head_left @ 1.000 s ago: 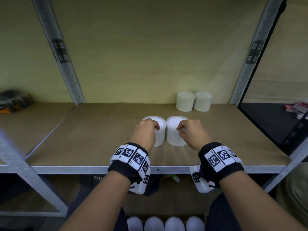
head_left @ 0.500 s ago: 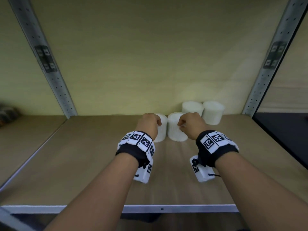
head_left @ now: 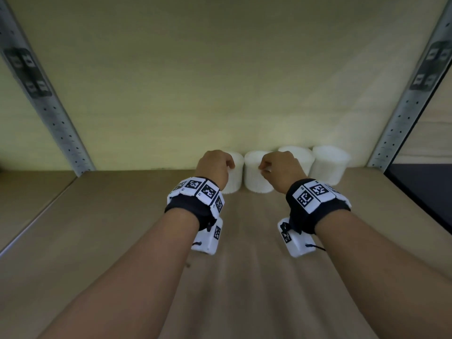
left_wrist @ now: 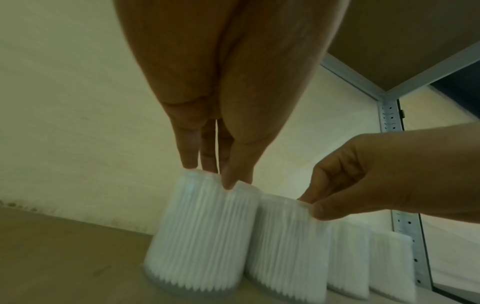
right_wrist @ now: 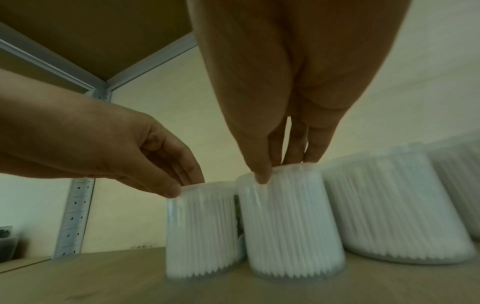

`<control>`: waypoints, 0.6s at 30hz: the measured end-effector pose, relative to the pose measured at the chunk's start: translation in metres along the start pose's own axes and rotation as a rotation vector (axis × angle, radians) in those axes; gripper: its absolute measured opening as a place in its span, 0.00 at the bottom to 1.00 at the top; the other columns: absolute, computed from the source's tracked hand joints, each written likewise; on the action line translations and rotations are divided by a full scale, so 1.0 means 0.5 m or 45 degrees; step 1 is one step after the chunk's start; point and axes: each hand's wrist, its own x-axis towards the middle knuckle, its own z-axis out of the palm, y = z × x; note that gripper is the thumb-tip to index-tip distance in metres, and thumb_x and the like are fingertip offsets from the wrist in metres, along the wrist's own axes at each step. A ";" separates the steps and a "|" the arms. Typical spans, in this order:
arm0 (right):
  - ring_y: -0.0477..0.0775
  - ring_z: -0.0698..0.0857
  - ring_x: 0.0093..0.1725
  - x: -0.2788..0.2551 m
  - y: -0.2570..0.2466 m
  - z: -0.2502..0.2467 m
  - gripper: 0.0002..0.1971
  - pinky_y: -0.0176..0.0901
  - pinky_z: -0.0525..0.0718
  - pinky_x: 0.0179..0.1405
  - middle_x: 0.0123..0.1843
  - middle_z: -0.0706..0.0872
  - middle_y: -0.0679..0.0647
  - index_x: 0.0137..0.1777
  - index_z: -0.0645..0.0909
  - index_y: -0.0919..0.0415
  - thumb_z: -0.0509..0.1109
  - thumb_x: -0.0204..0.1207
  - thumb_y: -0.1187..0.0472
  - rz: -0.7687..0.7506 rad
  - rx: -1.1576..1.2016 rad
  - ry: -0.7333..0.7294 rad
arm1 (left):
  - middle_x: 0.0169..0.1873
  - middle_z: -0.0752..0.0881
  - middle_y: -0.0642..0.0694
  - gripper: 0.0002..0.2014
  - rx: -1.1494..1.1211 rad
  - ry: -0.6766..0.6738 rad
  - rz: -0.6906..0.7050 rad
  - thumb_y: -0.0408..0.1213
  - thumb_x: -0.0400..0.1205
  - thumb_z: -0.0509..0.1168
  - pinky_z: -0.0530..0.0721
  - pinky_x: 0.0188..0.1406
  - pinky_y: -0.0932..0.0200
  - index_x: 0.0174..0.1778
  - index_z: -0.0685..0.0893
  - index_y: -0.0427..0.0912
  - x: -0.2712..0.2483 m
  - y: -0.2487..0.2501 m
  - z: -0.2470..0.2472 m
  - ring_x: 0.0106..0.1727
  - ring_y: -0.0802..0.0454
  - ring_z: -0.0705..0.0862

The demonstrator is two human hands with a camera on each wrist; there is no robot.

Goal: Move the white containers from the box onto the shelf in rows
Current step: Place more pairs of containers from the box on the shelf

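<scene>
Four white ribbed containers stand in a line along the back of the wooden shelf (head_left: 122,241). My left hand (head_left: 226,167) pinches the top rim of the leftmost container (head_left: 236,177), with thumb in front and fingers behind (left_wrist: 215,174). My right hand (head_left: 264,167) pinches the rim of the second container (head_left: 256,177) in the same way (right_wrist: 283,168). Both held containers (left_wrist: 205,226) (right_wrist: 288,222) sit on the board and touch each other. To their right stand two more containers (head_left: 299,157) (head_left: 329,165). The box is out of view.
Perforated grey metal uprights (head_left: 56,123) (head_left: 403,113) frame the bay on both sides. A pale wall (head_left: 220,81) closes the back right behind the containers. The shelf board stretches leftward from the row. Another shelf board (right_wrist: 91,30) lies overhead.
Both hands have carried their containers from near the shelf's front to the back, beside the two standing there. My head has moved in closer.
</scene>
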 end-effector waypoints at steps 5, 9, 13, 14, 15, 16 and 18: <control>0.59 0.84 0.59 0.029 0.005 0.006 0.10 0.43 0.78 0.56 0.59 0.88 0.56 0.56 0.86 0.60 0.65 0.80 0.63 0.004 -0.007 0.040 | 0.59 0.86 0.40 0.17 -0.038 0.016 0.014 0.20 0.78 0.61 0.81 0.66 0.51 0.57 0.88 0.40 0.032 -0.008 0.010 0.62 0.44 0.84; 0.58 0.84 0.58 0.041 0.011 0.013 0.10 0.41 0.76 0.53 0.58 0.88 0.55 0.55 0.86 0.60 0.66 0.79 0.63 0.002 -0.015 0.046 | 0.58 0.87 0.39 0.15 -0.081 0.052 0.022 0.22 0.78 0.63 0.81 0.65 0.52 0.55 0.89 0.39 0.045 -0.017 0.020 0.61 0.44 0.84; 0.58 0.84 0.59 0.040 0.013 0.017 0.11 0.43 0.78 0.56 0.60 0.88 0.55 0.57 0.86 0.60 0.65 0.80 0.63 0.011 -0.007 0.047 | 0.58 0.86 0.39 0.15 -0.104 0.087 0.040 0.21 0.79 0.62 0.82 0.65 0.51 0.55 0.89 0.39 0.044 -0.024 0.027 0.61 0.45 0.84; 0.58 0.84 0.59 0.040 0.012 0.015 0.11 0.43 0.78 0.57 0.61 0.87 0.55 0.58 0.85 0.60 0.65 0.80 0.64 0.017 -0.005 0.030 | 0.59 0.86 0.39 0.16 -0.100 0.076 0.045 0.21 0.79 0.61 0.81 0.65 0.51 0.56 0.88 0.39 0.044 -0.024 0.026 0.62 0.44 0.84; 0.58 0.84 0.61 0.039 0.010 0.011 0.12 0.44 0.78 0.58 0.63 0.86 0.56 0.60 0.85 0.60 0.65 0.80 0.64 0.023 0.000 -0.003 | 0.60 0.85 0.39 0.16 -0.090 0.047 0.051 0.21 0.80 0.60 0.80 0.67 0.52 0.57 0.88 0.39 0.043 -0.023 0.022 0.63 0.44 0.83; 0.58 0.83 0.63 0.038 0.008 0.005 0.14 0.44 0.78 0.61 0.65 0.84 0.57 0.63 0.83 0.60 0.65 0.80 0.64 0.026 0.002 -0.059 | 0.62 0.84 0.39 0.17 -0.073 0.003 0.059 0.21 0.80 0.61 0.79 0.67 0.54 0.60 0.86 0.39 0.042 -0.022 0.017 0.65 0.44 0.82; 0.58 0.79 0.69 0.029 0.002 -0.010 0.19 0.44 0.76 0.66 0.72 0.79 0.58 0.71 0.77 0.60 0.66 0.80 0.62 0.017 -0.019 -0.191 | 0.66 0.81 0.40 0.18 -0.045 -0.092 0.076 0.24 0.80 0.63 0.75 0.68 0.59 0.65 0.83 0.39 0.033 -0.023 0.004 0.68 0.45 0.79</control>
